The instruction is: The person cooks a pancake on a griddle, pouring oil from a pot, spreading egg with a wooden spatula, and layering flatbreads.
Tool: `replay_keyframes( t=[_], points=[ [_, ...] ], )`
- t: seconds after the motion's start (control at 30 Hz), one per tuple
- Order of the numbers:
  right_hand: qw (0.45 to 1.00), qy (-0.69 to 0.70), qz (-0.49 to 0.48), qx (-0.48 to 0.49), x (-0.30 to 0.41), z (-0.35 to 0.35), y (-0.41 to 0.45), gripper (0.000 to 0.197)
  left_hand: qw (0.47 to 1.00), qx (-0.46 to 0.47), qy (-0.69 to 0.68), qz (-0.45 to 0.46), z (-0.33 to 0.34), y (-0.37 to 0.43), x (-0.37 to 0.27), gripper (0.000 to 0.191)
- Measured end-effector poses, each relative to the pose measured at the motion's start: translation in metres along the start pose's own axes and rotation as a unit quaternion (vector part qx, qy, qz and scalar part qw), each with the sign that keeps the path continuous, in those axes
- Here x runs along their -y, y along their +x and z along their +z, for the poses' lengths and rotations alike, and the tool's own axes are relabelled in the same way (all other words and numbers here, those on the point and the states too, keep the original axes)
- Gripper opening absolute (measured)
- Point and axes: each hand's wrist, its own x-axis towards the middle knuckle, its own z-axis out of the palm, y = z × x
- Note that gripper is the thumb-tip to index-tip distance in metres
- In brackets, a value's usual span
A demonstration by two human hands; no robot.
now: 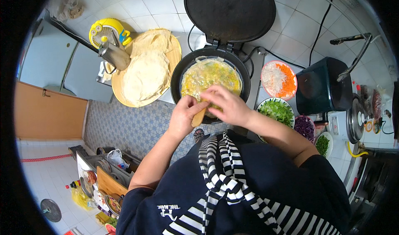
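Note:
A round flatbread with yellow egg and green bits (215,76) lies in a black electric griddle (176,79), whose round lid (230,10) stands raised behind it. At the griddle's near edge my left hand (186,115) grips a wooden utensil (198,118); its far end is hidden by my hands. My right hand (229,105), slightly blurred, is over the near part of the flatbread with its fingers apart. Whether those fingers touch the food or the utensil is unclear.
Pale flatbreads (145,79) are stacked on a round woven tray (176,48) at left, beside a metal pitcher (115,55). At right stand plates of shredded white and orange vegetables (277,79), chopped greens (276,110) and purple shreds (304,127). A black cable (321,26) hangs behind.

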Motion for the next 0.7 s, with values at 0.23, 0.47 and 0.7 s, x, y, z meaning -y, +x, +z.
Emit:
replay_keyframes(
  t=[0.23, 0.47, 0.7],
  points=[
    [0.994, -0.05, -0.079, -0.054, 0.009, 0.003, 0.002, 0.025, 0.977, 0.033, -0.189, -0.096, 0.006, 0.002, 0.013, 0.03],
    [0.987, -0.099, -0.12, -0.041, 0.009, 0.026, 0.012, 0.02, 0.726, 0.091, -0.579, -0.359, -0.015, 0.011, 0.042, 0.02],
    [0.993, -0.114, -0.026, -0.001, -0.006, 0.024, -0.014, 0.014, 0.994, 0.104, 0.015, -0.008, 0.007, 0.046, 0.08, 0.044]
  ],
)
